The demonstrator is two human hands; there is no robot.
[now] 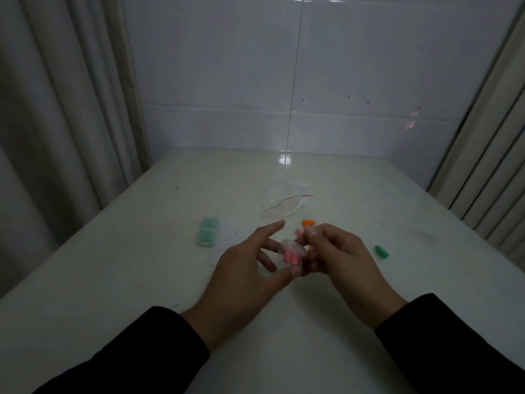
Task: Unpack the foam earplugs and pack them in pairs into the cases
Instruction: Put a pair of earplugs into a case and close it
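Observation:
Both hands meet over the middle of the white table (142, 280). Between them is a small clear case (292, 255) with pink earplugs inside. My left hand (247, 268) pinches the case with thumb and middle fingers, its index finger stretched out. My right hand (341, 260) grips the case's other side with curled fingers. Another pink earplug (299, 232) shows just behind my right fingertips. An orange earplug (308, 222) lies beyond the hands. A green earplug (381, 251) lies to the right. A closed clear case with green earplugs (208, 231) lies at the left.
A crumpled clear plastic bag with a red strip (284, 206) lies behind the hands. More clear plastic (227, 234) sits beside the green-filled case. Curtains hang at both sides, and a tiled wall stands behind the table.

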